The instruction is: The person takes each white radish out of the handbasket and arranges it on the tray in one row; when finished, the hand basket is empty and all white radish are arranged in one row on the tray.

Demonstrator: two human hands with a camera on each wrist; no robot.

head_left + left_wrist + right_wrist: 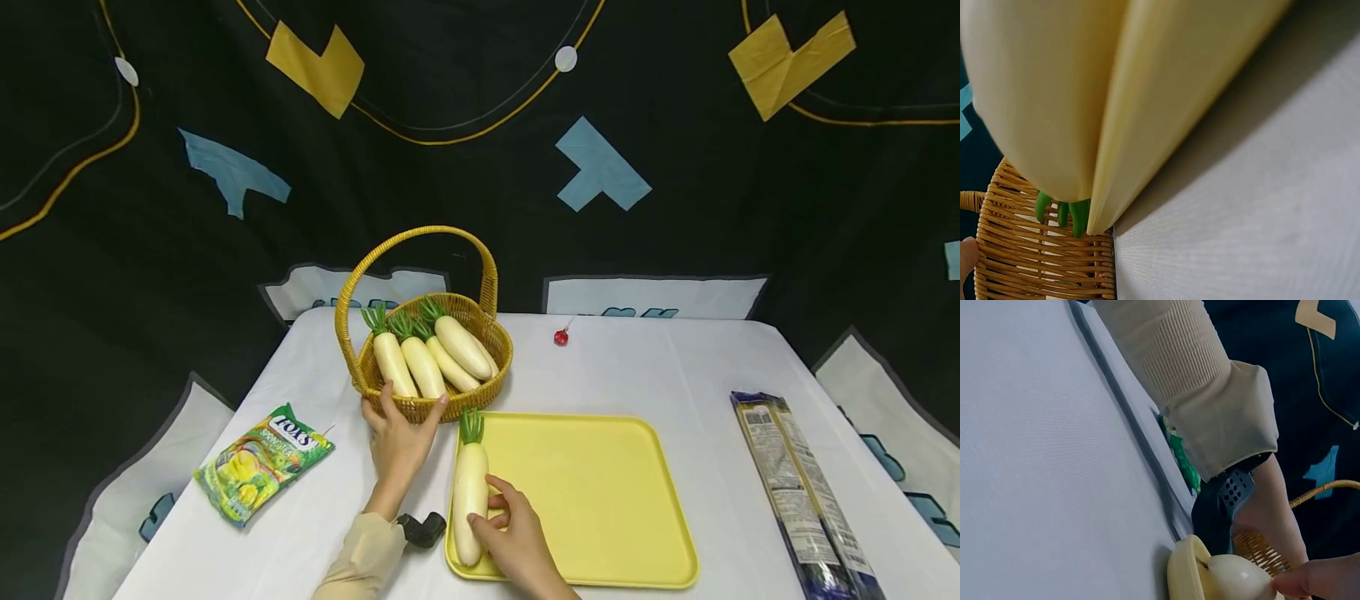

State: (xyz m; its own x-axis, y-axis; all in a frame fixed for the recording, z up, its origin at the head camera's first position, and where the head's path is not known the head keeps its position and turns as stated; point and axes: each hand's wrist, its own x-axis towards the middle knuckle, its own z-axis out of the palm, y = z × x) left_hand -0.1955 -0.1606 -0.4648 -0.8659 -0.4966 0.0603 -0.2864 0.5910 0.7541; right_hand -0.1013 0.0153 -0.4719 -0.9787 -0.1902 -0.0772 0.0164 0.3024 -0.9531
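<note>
A wicker basket (498, 337) with a tall arched handle holds several white radishes (463, 346) with green tops. My left hand (401, 446) is at its front, thumb and forefinger spread and touching the rim. Another white radish (470, 483) lies lengthwise along the left side of a yellow tray (577, 500), leaves toward the basket. My right hand (517, 537) pinches this radish by its lower half, thumb on top and fingers at its right side. In the right wrist view, the radish's rounded end (1241, 575) shows beside the tray's rim (1180, 569).
A green candy bag (262, 462) lies left of my left arm. At the right is a long purple-and-silver package (802, 492). A small red lollipop (561, 337) lies near the table's back edge. The white-covered table (637, 367) meets a dark curtain behind.
</note>
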